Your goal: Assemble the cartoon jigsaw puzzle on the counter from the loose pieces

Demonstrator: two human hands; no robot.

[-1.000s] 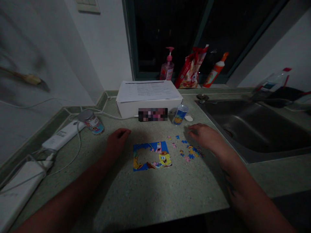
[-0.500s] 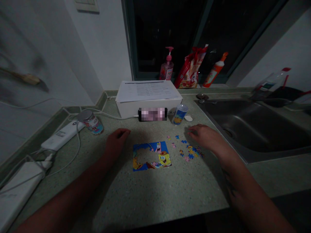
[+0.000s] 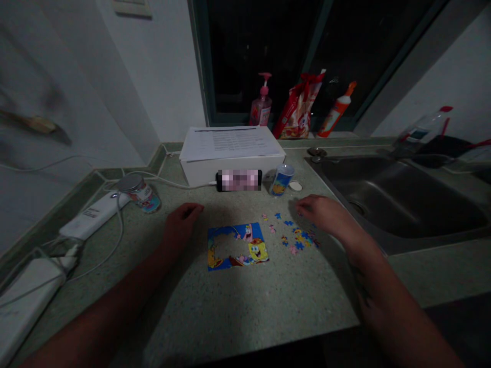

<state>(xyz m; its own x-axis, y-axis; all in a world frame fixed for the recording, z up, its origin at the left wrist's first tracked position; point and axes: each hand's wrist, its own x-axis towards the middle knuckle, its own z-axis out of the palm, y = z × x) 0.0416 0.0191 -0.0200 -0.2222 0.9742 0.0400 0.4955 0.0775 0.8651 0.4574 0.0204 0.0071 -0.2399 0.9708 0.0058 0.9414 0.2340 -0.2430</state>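
A partly assembled cartoon jigsaw puzzle (image 3: 258,251) lies flat on the counter, its border joined around a gap in the middle. Left of its upper corner, my left hand (image 3: 183,219) rests with fingers curled together; I see nothing in them. Loose jigsaw pieces (image 3: 299,245), blue, yellow and pink, are scattered to the puzzle's right. Just above that pile is my right hand (image 3: 316,210), its fingers bent inward and drawn together, with no piece showing at the tips. A blue cartoon-printed can (image 3: 282,180) stands beyond it, beside a round white lid (image 3: 295,186).
A phone (image 3: 239,180) on a cable leans against a white box (image 3: 203,169) topped with printed paper. At left are a jar (image 3: 141,194) and white power strips (image 3: 94,217) with cords. A metal sink (image 3: 399,199) lies right; a pump bottle (image 3: 261,108) stands behind.
The whole view has shifted slightly, so things appear a little farther left. Both hands keep nearly the same pose and place, and the puzzle and loose pieces look unchanged.
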